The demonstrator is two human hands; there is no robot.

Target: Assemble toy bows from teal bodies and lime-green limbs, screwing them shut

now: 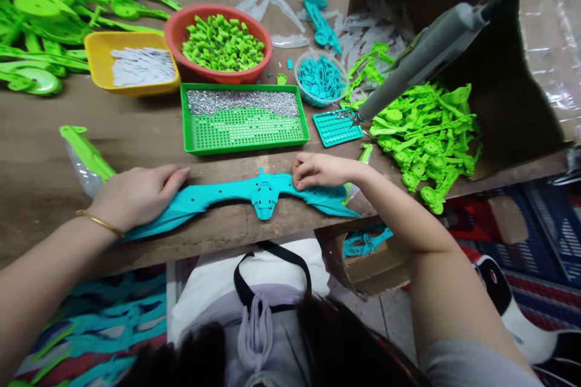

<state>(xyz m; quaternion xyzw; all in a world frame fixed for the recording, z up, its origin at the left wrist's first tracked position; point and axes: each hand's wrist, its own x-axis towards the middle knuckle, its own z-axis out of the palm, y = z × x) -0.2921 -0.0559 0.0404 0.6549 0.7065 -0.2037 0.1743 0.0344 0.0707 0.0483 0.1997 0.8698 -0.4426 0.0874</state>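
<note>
A teal plastic toy bow (227, 190) lies flat across the table in front of me, with a vented block at its middle. My left hand (136, 193) is closed over the bow's left limb, thumb along the top. Over the right limb, my right hand (320, 170) has its fingers curled into a pinch; whatever is between them is hidden. A bright green tip piece with clear plastic (91, 157) sticks out beyond my left hand. Another green tip (365, 154) shows behind my right wrist.
Beyond the bow stand a green perforated tray (245, 145) of small metal pieces, a teal ridged tray (336, 133), a yellow tub (97, 60), a red bowl (175, 33) and a clear cup (318, 97). A grey electric screwdriver (417, 60) hangs at right above green parts (422, 133).
</note>
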